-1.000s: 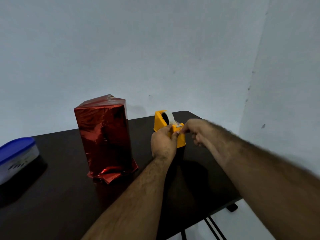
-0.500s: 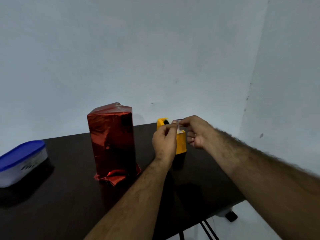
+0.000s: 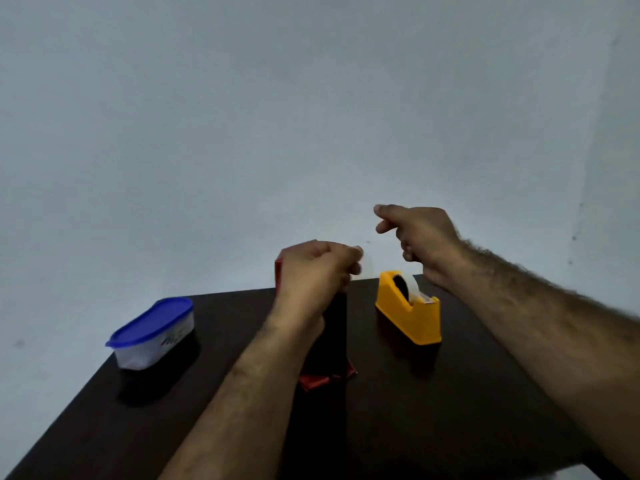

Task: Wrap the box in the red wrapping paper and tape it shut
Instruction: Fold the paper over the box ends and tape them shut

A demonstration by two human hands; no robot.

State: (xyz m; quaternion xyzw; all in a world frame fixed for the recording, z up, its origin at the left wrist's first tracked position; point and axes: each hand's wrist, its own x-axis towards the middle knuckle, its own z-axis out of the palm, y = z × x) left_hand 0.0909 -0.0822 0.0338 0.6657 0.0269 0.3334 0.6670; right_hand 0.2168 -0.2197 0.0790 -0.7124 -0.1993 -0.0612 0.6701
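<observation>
Left hand (image 3: 313, 271) pinches a clear tape strip (image 3: 364, 264) above the red-wrapped box (image 3: 329, 372); right hand (image 3: 420, 237) curled, holding nothing; container (image 3: 152, 336) lettering unreadable.

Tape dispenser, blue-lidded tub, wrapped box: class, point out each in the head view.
Tape dispenser (image 3: 420, 322): head view, yellow side wall.
Blue-lidded tub (image 3: 149, 320): head view, lid top.
Wrapped box (image 3: 317, 380): head view, crumpled red paper at base.

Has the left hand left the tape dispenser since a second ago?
Yes. The left hand has moved left, off the yellow tape dispenser, and is now in front of the top of the red wrapped box.
</observation>
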